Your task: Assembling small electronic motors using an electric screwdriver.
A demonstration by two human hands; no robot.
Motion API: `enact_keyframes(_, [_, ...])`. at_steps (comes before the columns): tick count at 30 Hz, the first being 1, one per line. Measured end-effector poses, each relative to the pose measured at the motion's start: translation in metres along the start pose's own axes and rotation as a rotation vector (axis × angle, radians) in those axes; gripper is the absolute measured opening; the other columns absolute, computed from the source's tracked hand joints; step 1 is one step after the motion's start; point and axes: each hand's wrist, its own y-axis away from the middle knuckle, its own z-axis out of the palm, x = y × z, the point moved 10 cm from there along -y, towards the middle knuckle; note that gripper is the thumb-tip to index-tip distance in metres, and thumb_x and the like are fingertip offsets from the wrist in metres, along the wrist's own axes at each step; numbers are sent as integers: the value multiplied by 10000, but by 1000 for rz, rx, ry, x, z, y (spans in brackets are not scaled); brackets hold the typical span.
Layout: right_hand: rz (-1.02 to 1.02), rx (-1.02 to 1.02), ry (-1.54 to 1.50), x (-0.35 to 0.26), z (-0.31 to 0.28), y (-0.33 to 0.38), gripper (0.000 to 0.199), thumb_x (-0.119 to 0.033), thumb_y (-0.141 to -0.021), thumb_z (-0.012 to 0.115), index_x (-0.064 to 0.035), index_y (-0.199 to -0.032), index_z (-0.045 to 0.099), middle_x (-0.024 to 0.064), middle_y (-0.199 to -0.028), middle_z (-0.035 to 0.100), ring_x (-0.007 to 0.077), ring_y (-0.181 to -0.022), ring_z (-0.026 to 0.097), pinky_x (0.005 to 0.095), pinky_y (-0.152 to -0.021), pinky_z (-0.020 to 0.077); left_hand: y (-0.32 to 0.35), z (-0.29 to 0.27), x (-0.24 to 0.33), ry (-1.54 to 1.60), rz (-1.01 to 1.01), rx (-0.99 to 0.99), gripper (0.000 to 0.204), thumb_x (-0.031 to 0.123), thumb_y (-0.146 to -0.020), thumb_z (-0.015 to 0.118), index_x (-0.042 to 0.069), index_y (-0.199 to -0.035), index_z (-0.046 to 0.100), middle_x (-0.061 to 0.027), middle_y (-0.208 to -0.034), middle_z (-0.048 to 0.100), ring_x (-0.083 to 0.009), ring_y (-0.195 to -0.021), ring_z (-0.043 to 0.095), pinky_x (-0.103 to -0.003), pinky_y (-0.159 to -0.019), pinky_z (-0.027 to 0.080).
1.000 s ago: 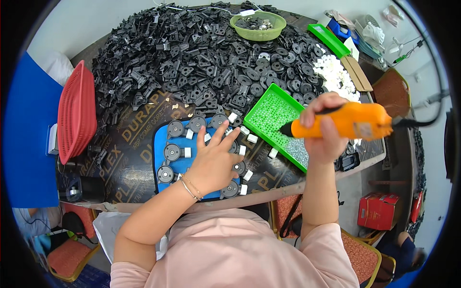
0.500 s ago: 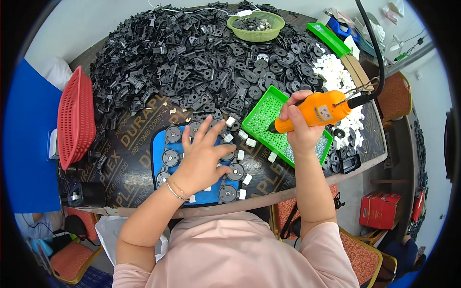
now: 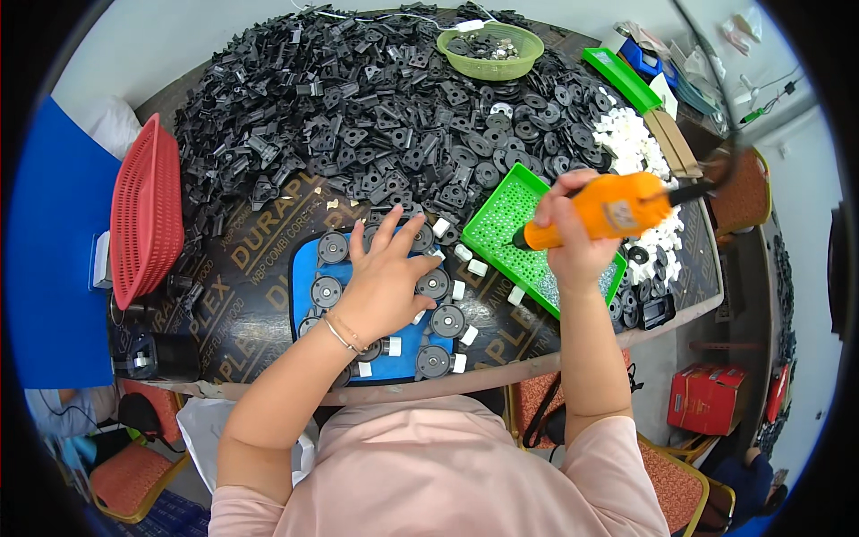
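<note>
My left hand (image 3: 380, 291) is spread flat over a blue mat (image 3: 394, 368), its fingers apart among round dark grey wheel-like parts (image 3: 434, 362) laid out in rows. Small white blocks (image 3: 459, 363) stick out from the sides of several of these parts. The palm hides some of them. An orange electric screwdriver (image 3: 622, 210) is gripped in my right hand (image 3: 573, 242), lying nearly level. Its dark tip points left above a green perforated basket (image 3: 488, 224), which holds small silver pieces, apparently screws (image 3: 610, 283).
A large heap of black plastic parts (image 3: 295, 116) covers the table's far side. White pieces (image 3: 631, 143) are piled at the right. A pale green bowl (image 3: 490, 67) stands at the back. A red basket (image 3: 148, 215) leans at the left edge. The screwdriver's cord rises at the right.
The whole view has shifted slightly, so the table appears a little farther right. My left hand stays spread over the parts, and my right hand still holds the electric screwdriver over the green basket.
</note>
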Motion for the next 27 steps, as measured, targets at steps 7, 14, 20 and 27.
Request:
enact_keyframes(7, [-106,-209,-95,-38,52,14,246,-64,-795,627,4,-992,496,110,-860,482,174,-605,545,283,-547,471,-3,5,-2,-33,-3,-61,436,236,-570,815,182,-986,697,-95,-1410,350,-310,-1362,187,-596,-1044,87])
enact_keyframes(14, [-73,-302,48,-19,82,31,257,6,-740,648,4,-950,502,115,-859,507,167,-605,547,265,-557,489,-6,4,1,-45,17,-7,350,252,-553,814,185,-885,723,-93,-1377,390,-311,-1347,216,-616,-1041,109])
enact_keyframes(20, [-27,-358,23,-13,94,34,236,-19,-743,664,-15,-924,514,97,-822,522,152,-655,536,249,-585,466,-5,7,-2,-65,34,32,347,263,-555,812,189,-882,723,-86,-1376,393,-310,-1348,214,-615,-1043,103])
enact_keyframes(27, [31,-339,-30,-7,99,35,237,-26,-733,680,-17,-902,514,98,-803,523,151,-641,530,245,-596,461,-5,8,-4,-88,45,74,351,261,-548,817,186,-877,722,-79,-1382,391,-309,-1352,210,-618,-1042,100])
